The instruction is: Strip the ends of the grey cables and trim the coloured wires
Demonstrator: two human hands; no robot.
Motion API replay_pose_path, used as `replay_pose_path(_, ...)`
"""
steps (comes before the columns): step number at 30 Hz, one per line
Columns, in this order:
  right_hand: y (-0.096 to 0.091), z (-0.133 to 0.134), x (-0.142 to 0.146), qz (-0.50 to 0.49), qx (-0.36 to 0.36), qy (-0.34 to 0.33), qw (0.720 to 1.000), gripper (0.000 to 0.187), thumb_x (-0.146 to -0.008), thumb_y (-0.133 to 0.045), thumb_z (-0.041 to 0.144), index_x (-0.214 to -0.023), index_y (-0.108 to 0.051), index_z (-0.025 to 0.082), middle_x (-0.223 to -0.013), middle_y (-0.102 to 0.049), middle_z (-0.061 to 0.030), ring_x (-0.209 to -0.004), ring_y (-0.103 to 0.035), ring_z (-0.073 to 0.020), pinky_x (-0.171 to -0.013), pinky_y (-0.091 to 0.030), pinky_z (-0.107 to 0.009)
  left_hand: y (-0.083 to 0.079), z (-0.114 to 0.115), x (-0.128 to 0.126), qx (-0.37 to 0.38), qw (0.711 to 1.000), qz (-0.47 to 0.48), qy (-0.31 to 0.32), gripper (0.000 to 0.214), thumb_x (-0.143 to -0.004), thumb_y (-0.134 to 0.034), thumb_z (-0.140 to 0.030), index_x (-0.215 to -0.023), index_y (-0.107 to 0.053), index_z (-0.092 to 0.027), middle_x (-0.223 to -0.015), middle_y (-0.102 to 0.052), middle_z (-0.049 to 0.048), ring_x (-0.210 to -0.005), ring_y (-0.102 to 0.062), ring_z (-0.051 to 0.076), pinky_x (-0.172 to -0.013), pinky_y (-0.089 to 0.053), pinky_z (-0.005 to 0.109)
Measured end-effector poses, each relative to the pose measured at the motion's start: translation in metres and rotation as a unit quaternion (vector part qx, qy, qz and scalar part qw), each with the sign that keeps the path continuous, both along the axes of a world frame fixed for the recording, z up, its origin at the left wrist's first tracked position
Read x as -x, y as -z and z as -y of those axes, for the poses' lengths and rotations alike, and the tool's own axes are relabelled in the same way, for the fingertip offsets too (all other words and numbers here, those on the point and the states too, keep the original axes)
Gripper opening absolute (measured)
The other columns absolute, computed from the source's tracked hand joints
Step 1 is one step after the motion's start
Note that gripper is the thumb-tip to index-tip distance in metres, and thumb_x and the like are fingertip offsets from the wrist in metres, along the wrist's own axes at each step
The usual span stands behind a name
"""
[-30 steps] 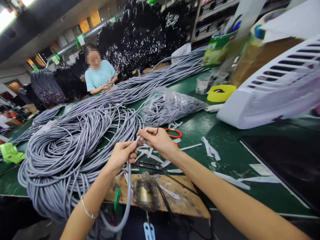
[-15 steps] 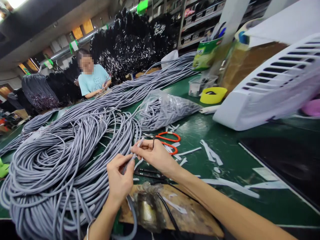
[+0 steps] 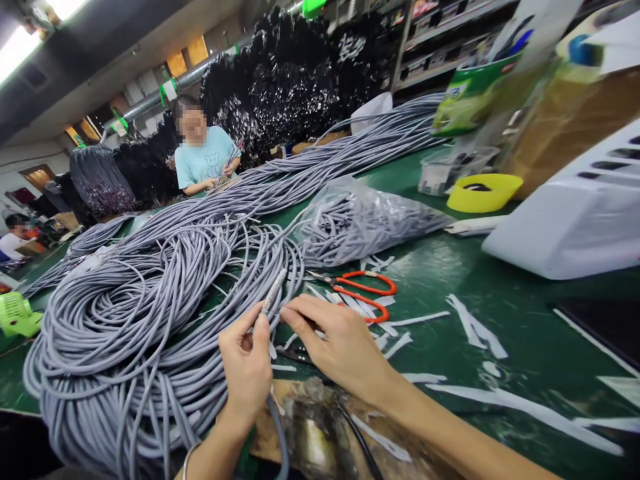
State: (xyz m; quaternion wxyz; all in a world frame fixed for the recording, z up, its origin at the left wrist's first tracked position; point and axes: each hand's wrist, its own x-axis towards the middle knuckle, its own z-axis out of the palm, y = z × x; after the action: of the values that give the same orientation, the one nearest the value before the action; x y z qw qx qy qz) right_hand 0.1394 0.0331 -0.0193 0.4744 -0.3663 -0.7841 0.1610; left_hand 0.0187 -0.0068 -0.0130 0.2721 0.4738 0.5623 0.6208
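Observation:
My left hand (image 3: pixel 246 363) pinches a grey cable (image 3: pixel 280 427) just below its end. That cable's end (image 3: pixel 274 293) is stripped, with silvery braided shielding showing, and it points up and away from me. Close by on the right, my right hand (image 3: pixel 337 333) has thumb and forefinger pressed together, apart from the braid; whatever they hold, if anything, is too small to make out. Scissors with orange handles (image 3: pixel 367 272) lie just beyond my right hand. Under it, partly hidden, is a dark tool (image 3: pixel 295 350).
Large coils of grey cable (image 3: pixel 125 313) cover the left side. A plastic bag of cut cable pieces (image 3: pixel 365 220) lies ahead. White strips (image 3: pixel 520 400) are scattered on the green table (image 3: pixel 450 267). A wooden board (image 3: pixel 267 427) sits below my hands. Across the table sits a co-worker (image 3: pixel 207 160).
My right hand has come off the cable end and moved slightly right, leaving the braid exposed. My left hand still grips the cable. The view has shifted, so the surroundings appear farther right.

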Motion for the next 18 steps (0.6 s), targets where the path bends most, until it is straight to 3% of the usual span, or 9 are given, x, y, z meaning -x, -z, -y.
replay_pose_path(18, -0.0049, 0.0024, 0.0005, -0.028, -0.014, -0.006, 0.999, 0.033, -0.089, -0.04, 0.026, -0.061, -0.055, 0.016, -0.053, -0.052, 0.0011, -0.046, -0.046, -0.0092, -0.048, -0.033, -0.021, -0.0035, 0.0039, -0.0023, -0.013, 1.0, -0.016, 0.017, 0.028, -0.072, -0.064, -0.034, -0.088, -0.072, -0.014, -0.068, -0.07, 0.0069, -0.071, -0.066, 0.021, -0.058, -0.054, 0.027)
